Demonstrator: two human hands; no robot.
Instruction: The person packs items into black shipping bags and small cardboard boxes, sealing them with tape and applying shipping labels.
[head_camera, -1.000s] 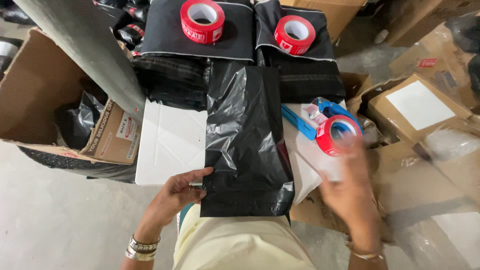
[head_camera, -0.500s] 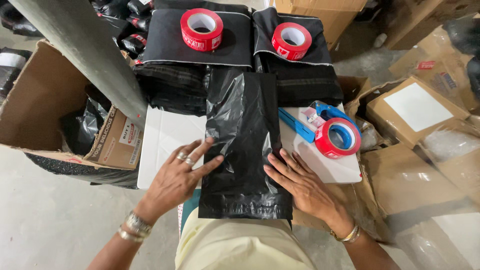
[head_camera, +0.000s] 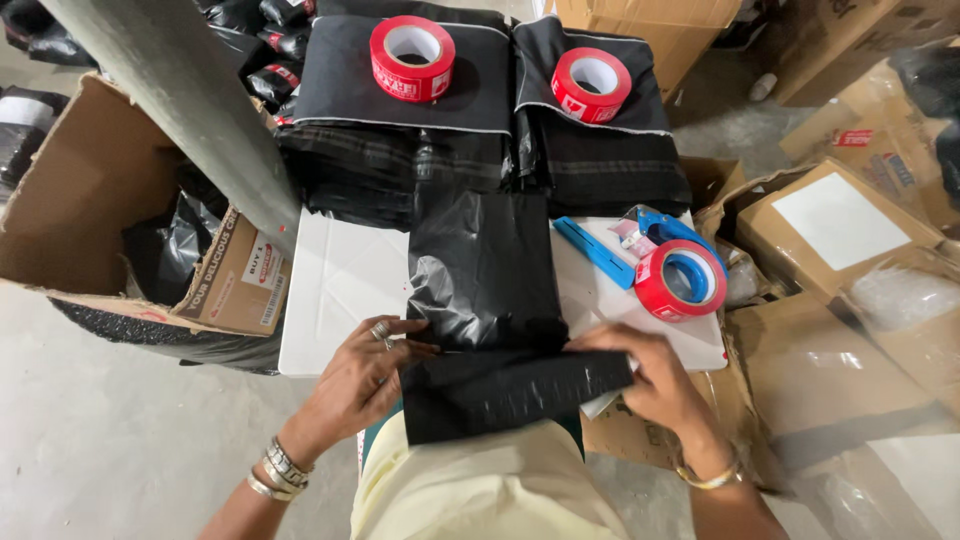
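From the head camera, looking straight down: a black plastic mailer bag (head_camera: 487, 290) lies lengthwise on the white surface (head_camera: 335, 290), and its near end is folded up into a flap (head_camera: 510, 390) that hangs just over the surface's front edge, above the person's pale yellow garment (head_camera: 480, 490). The left hand (head_camera: 365, 375) sits at the flap's left corner, fingers (head_camera: 400, 335) curled and pinching the fold, rings showing on them and silver bangles (head_camera: 275, 472) on the wrist. The right hand (head_camera: 650, 375) is at the flap's right end, fingers (head_camera: 600, 342) pressed together along the top crease, gripping the plastic, with a gold bangle (head_camera: 705, 478) on that wrist. Just right of the bag, on the same surface, a blue tape dispenser (head_camera: 660, 235) carries a red tape roll (head_camera: 683, 280), touching nothing the hands hold. At the far edge of the surface two stacks of folded black bags (head_camera: 400, 150) stand side by side, each topped with a loose red tape roll, one on the left stack (head_camera: 412, 58) and one on the right (head_camera: 592, 84). To the left, an open cardboard box (head_camera: 90, 200) holds more black plastic, with a grey post (head_camera: 190, 110) slanting across in front of it. To the right, several cardboard cartons (head_camera: 830, 220) crowd the floor, one bearing a blank white label.
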